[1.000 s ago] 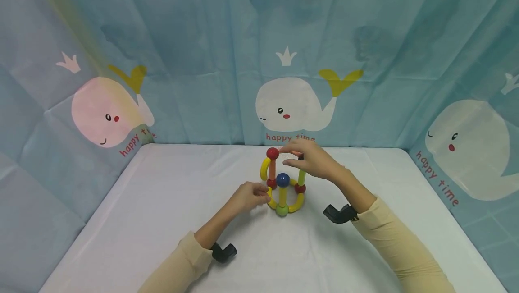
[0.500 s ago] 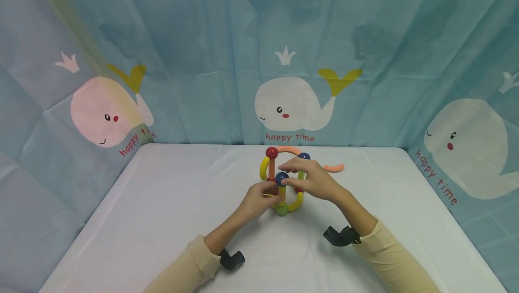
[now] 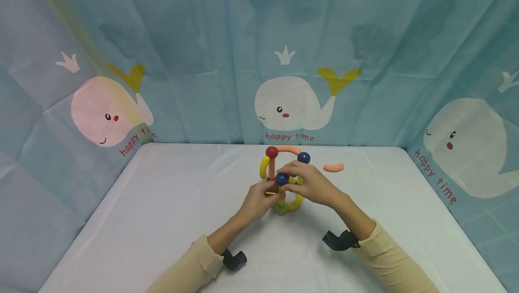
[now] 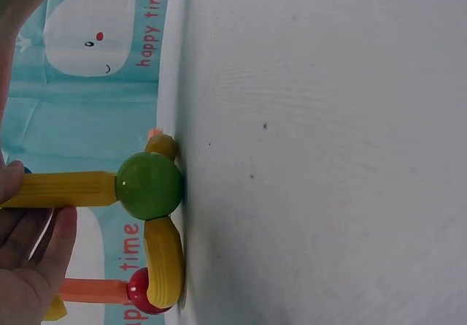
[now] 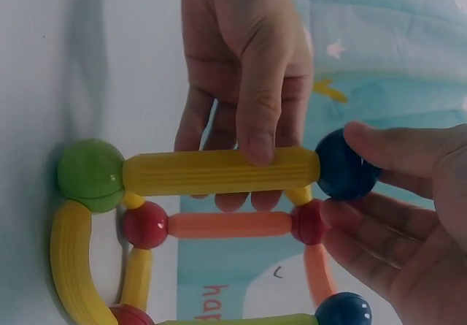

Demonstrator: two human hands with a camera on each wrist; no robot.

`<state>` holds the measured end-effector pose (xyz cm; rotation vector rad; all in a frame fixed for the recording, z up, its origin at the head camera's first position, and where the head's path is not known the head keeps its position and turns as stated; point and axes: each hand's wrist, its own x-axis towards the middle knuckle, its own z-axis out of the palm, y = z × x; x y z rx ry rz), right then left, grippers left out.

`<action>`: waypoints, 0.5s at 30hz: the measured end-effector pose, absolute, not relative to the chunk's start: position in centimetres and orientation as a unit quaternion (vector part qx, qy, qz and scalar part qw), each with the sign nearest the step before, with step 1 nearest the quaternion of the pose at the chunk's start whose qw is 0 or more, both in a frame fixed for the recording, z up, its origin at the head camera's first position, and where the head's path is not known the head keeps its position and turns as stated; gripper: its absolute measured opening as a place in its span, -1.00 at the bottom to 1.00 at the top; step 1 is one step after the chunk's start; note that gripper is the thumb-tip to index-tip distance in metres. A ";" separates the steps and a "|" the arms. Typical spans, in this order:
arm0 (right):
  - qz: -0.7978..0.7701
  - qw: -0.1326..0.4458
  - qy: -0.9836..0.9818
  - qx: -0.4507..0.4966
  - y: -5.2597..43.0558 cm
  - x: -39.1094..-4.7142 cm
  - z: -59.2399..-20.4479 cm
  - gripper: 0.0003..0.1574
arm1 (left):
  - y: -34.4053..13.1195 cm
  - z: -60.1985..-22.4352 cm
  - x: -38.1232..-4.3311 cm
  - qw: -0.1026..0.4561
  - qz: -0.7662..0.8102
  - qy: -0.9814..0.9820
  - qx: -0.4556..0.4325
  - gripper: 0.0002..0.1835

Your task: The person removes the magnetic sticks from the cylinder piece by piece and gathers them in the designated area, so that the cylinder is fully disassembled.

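A toy frame of coloured balls and magnetic-style sticks stands at mid-table. At its front, an upright yellow stick (image 5: 219, 171) joins a green ball (image 4: 150, 185) below to a blue ball (image 3: 281, 179) on top. My left hand (image 3: 256, 200) holds this stick, thumb on one side and fingers behind it. With thumb and fingertips, my right hand (image 3: 310, 182) pinches the blue ball. Behind rise an orange stick (image 5: 230, 225) under a red ball (image 3: 271, 152) and a light green stick below another blue ball (image 3: 303, 157). A curved orange stick (image 3: 289, 149) bridges those two balls.
One loose curved orange stick (image 3: 334, 167) lies on the white table (image 3: 162, 212), right of the frame. A curved yellow stick (image 3: 264, 167) hangs from the red ball on the left side. Behind the table hangs a blue whale-print curtain (image 3: 194, 103).
My right hand has come forward from the back of the frame to the front blue ball, uncovering the loose orange stick. My left hand has moved right onto the front yellow stick.
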<state>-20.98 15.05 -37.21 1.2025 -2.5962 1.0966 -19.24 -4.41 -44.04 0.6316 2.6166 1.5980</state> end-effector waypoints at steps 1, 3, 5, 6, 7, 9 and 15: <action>0.355 0.042 -0.847 0.393 15.0 -20.9 -37.3 -0.61 | -4.4 -44.1 -19.2 0.002 0.503 0.839 0.206 -0.63; 0.346 0.053 -0.850 0.394 14.9 -20.8 -37.3 -0.62 | -4.5 -44.1 -19.2 -0.003 0.489 0.846 0.214 -0.67; 0.335 0.064 -0.853 0.395 14.9 -20.6 -37.4 -0.61 | -4.5 -44.0 -19.2 -0.008 0.476 0.851 0.221 -0.71; 0.329 0.070 -0.855 0.395 14.8 -20.5 -37.3 -0.61 | -4.5 -43.9 -19.1 -0.010 0.473 0.852 0.225 -0.72; 0.322 0.077 -0.856 0.396 14.8 -20.4 -37.3 -0.61 | -4.5 -43.9 -19.1 -0.012 0.468 0.853 0.229 -0.74; 0.314 0.093 -0.855 0.402 14.7 -20.1 -37.1 -0.60 | -4.5 -43.7 -19.1 -0.014 0.462 0.855 0.237 -0.74; 0.347 0.197 -0.810 0.430 14.8 -19.7 -35.6 -0.55 | -4.6 -43.7 -19.5 -0.029 0.432 0.864 0.257 -0.79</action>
